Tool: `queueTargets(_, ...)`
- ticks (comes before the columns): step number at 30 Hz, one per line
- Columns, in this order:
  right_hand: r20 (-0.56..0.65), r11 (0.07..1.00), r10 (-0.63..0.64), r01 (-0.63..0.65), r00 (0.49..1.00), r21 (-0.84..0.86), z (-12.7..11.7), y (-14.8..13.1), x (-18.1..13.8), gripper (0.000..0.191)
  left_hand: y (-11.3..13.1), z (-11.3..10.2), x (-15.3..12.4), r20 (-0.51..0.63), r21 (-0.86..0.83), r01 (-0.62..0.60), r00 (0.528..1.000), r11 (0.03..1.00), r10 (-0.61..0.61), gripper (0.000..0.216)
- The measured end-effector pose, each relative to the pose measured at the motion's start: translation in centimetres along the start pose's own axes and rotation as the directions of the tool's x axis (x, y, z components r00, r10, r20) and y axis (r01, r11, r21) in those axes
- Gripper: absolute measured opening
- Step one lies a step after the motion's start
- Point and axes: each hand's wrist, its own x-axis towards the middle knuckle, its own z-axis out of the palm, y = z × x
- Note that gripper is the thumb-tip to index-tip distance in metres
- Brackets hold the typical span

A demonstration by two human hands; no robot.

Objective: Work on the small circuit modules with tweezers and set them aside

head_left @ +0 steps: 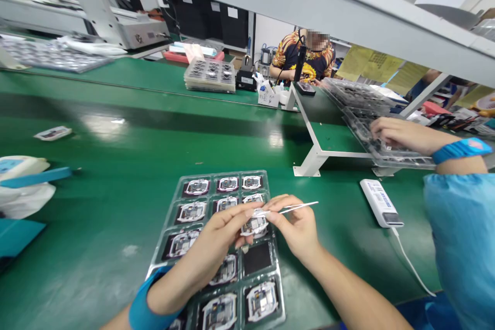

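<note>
My left hand (211, 242) is closed on a small electronic module with a white frame (255, 226), held above a clear plastic tray (281, 294). From the right, my right hand (301, 232) pinches slim white tweezers (305, 205). Their inner end meets the module's upper edge; the exact contact is too small to make out. Similar modules (262, 300) sit in the tray's compartments on dark pads. Just below the held module, one compartment shows only its black pad (257, 259). My left forearm hides part of the tray.
At right, a co-worker's hand (398, 133) reaches into trays on a raised stand (311, 162). A white corded device (381, 203) lies nearby. Another person (286, 59) sits across the green bench (127, 149). Stacked trays (211, 75) stand at the back; a loose module (53, 133) lies left.
</note>
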Motion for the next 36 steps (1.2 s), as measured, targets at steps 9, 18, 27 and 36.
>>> queueTargets(9, 0.171, 0.892, -0.37, 0.401, 0.913, -0.211, -0.7, -1.2, 0.5, 0.015, 0.3, 0.0, 0.1, -0.037, 0.016, 0.035, 0.999, 0.999, -0.035, 0.029)
queueTargets(18, 0.109, 0.957, -0.251, 0.263, 0.962, -0.123, -0.6, -0.5, 0.4, 0.013, 0.4, 0.0, 0.0, -0.035, 0.034, 0.067, 0.997, 0.997, -0.066, 0.032)
queueTargets(27, 0.054, 0.98, -0.081, 0.09, 0.995, -0.179, -0.6, -0.7, 0.1, 0.008, 0.0, 0.1, 0.1, -0.029, 0.104, 0.045, 0.999, 0.994, -0.042, 0.033)
queueTargets(36, 0.075, 0.97, -0.09, 0.104, 0.993, -0.218, -0.6, -1.0, 0.1, 0.005, 0.2, 0.0, 0.1, -0.003, 0.12, 0.051, 0.999, 0.991, -0.051, 0.03)
